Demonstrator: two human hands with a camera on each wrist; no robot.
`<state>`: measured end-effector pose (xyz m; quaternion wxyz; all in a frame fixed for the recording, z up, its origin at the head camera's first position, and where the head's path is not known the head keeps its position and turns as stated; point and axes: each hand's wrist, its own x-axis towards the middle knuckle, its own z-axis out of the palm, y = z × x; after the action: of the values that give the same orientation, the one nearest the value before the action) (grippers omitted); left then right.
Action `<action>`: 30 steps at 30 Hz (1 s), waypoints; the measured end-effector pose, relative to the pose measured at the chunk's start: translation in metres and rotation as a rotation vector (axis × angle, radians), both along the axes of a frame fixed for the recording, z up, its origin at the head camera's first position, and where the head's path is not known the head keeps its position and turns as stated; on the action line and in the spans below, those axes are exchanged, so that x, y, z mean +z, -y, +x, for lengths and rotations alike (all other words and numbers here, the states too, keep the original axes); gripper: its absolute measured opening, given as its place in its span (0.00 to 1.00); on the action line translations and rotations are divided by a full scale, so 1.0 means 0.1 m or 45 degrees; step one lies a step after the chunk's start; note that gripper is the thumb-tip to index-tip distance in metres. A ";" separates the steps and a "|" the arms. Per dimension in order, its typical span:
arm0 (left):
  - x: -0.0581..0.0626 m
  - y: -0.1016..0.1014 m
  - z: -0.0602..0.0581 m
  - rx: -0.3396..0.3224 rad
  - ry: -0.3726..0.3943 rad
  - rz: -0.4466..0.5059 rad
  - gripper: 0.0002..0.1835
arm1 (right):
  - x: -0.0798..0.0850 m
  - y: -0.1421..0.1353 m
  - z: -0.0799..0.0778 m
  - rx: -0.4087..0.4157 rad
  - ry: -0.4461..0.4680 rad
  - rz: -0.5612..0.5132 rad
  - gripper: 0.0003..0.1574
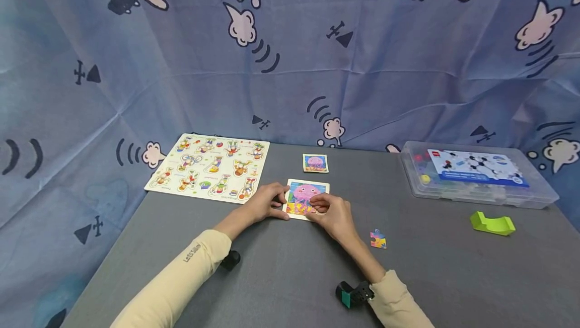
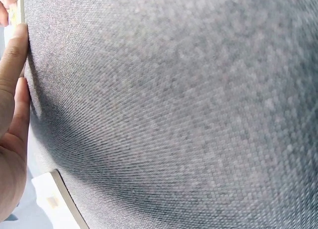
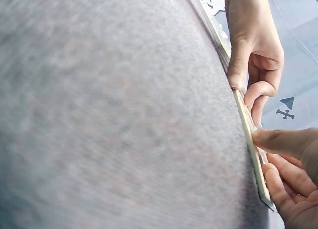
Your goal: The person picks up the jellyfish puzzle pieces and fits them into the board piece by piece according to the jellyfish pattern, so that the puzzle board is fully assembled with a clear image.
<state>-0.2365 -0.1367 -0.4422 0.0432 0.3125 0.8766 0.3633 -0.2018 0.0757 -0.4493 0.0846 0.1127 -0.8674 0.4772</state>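
A square jigsaw board (image 1: pixel 296 182) with a pink octopus picture and white border lies on the grey table. My left hand (image 1: pixel 265 201) holds its left side, thumb at the near corner and fingers along the edge. My right hand (image 1: pixel 334 216) is over the lower right part, thumb and curled fingers pinching a small puzzle piece (image 1: pixel 313 211), mostly hidden by the fingers. In the right wrist view, the right hand (image 3: pixel 298 172) is at the board's edge (image 3: pixel 252 148), just beside the left hand (image 3: pixel 256 50). One loose puzzle piece (image 1: pixel 378 239) lies right of the right hand.
Behind the board lies a small octopus picture card (image 1: pixel 315 163). A large white board with cartoon animal figures (image 1: pixel 213 167) is at the back left. A clear plastic box (image 1: pixel 480 174) stands at the back right, with a green curved block (image 1: pixel 492 224) in front of it.
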 end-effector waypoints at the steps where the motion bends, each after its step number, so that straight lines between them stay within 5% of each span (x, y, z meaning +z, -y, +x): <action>1: 0.00 0.00 0.00 0.001 0.000 0.000 0.17 | 0.01 -0.01 0.00 0.003 0.006 0.008 0.19; 22: 0.04 -0.01 0.00 0.015 -0.006 -0.005 0.17 | 0.04 0.06 -0.09 0.077 0.130 -0.187 0.18; 30: 0.09 -0.06 0.01 0.061 0.051 -0.083 0.17 | 0.07 -0.18 -0.05 0.106 0.296 -0.554 0.22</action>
<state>-0.2352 -0.1306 -0.4331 0.0620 0.2824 0.8943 0.3416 -0.2072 0.0933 -0.4420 -0.0133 0.0718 -0.7429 0.6654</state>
